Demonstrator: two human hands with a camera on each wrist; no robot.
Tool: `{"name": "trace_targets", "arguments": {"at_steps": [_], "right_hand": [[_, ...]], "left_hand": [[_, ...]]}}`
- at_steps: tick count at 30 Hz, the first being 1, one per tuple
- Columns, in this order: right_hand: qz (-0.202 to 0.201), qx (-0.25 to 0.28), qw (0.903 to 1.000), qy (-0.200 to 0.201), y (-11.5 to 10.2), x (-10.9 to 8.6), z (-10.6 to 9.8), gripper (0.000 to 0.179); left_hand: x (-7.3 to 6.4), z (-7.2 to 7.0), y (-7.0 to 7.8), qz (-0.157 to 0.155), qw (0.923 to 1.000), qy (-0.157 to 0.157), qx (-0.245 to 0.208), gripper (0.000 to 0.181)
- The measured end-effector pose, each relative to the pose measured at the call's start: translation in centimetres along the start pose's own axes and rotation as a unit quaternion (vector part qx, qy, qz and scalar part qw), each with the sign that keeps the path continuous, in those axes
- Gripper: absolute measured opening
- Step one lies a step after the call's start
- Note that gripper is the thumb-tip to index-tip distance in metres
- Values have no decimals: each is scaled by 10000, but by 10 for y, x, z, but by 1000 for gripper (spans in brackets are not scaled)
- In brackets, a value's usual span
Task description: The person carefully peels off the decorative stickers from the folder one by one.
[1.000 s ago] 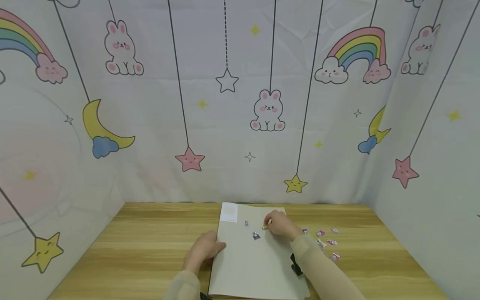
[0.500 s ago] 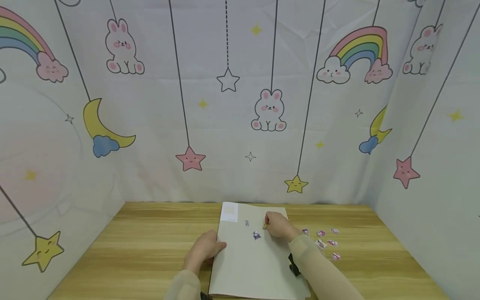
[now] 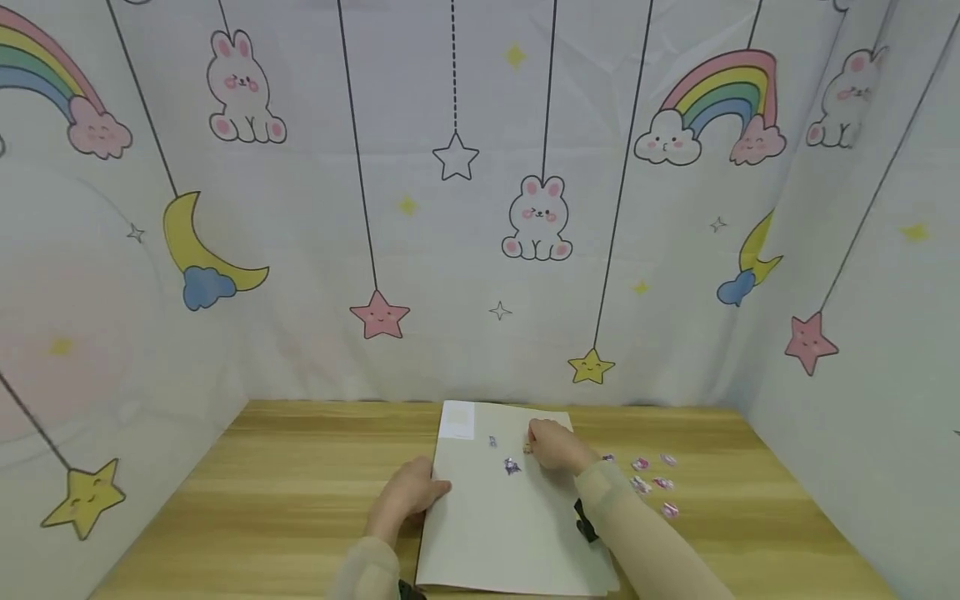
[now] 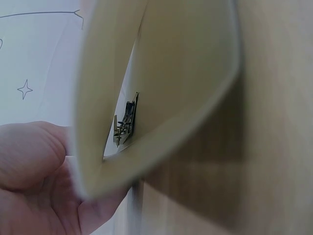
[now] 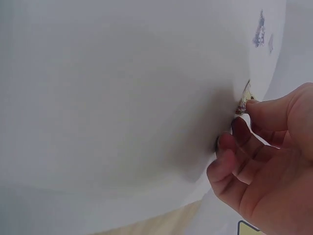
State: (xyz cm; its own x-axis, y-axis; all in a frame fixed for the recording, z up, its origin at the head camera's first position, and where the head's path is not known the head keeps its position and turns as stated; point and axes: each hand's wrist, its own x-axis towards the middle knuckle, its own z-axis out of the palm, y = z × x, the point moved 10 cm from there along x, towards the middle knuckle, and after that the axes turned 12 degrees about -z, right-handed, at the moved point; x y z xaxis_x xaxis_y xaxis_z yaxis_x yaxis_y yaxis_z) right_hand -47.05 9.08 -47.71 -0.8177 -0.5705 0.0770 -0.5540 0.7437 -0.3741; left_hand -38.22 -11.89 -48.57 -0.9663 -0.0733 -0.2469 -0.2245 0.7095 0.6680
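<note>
A pale folder (image 3: 510, 533) lies on the wooden table. My left hand (image 3: 409, 490) grips its left edge, thumb on the cover and fingers by the side. Inside the folder, the left wrist view shows a metal clip (image 4: 125, 122). Near the folder's upper right, my right hand (image 3: 555, 443) pinches a small yellowish sticker (image 5: 243, 102) between thumb and forefinger, at the cover's surface. The fingers hide part of it. Left of that hand, a purple sticker (image 3: 512, 466) and a smaller pale sticker (image 3: 492, 442) are on the cover.
Several pink and purple stickers (image 3: 663, 482) lie on the table right of the folder, some partly behind the right sleeve (image 3: 637, 521). A white label (image 3: 457, 419) is at the folder's top left corner. A printed curtain (image 3: 465, 250) encloses the table's back and sides.
The right hand stays at nearly the same place, the yellowish sticker now lying more under its fingertips. The left hand keeps its hold. The head view has shifted slightly.
</note>
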Motion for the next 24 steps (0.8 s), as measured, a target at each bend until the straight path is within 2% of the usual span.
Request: {"name": "trace_targets", "arguments": {"at_steps": [8, 12, 14, 19, 24], "right_hand": [[-21, 127, 9997, -218, -7, 2, -5, 10], [-18, 133, 9999, -102, -5, -3, -17, 12], [-194, 113, 9997, 31, -5, -7, -26, 14], [-487, -34, 9986, 195, 5, -27, -53, 19], [-335, -323, 9988, 180, 28, -57, -78, 18]], "left_hand": [[0, -6, -1, -89, 9999, -7, 80, 23], [0, -4, 0, -79, 9999, -104, 28, 23], [0, -3, 0, -65, 9999, -107, -17, 23], [-1, -1, 2, 10, 9999, -105, -61, 22], [-2, 0, 4, 48, 9999, -116, -25, 23]]}}
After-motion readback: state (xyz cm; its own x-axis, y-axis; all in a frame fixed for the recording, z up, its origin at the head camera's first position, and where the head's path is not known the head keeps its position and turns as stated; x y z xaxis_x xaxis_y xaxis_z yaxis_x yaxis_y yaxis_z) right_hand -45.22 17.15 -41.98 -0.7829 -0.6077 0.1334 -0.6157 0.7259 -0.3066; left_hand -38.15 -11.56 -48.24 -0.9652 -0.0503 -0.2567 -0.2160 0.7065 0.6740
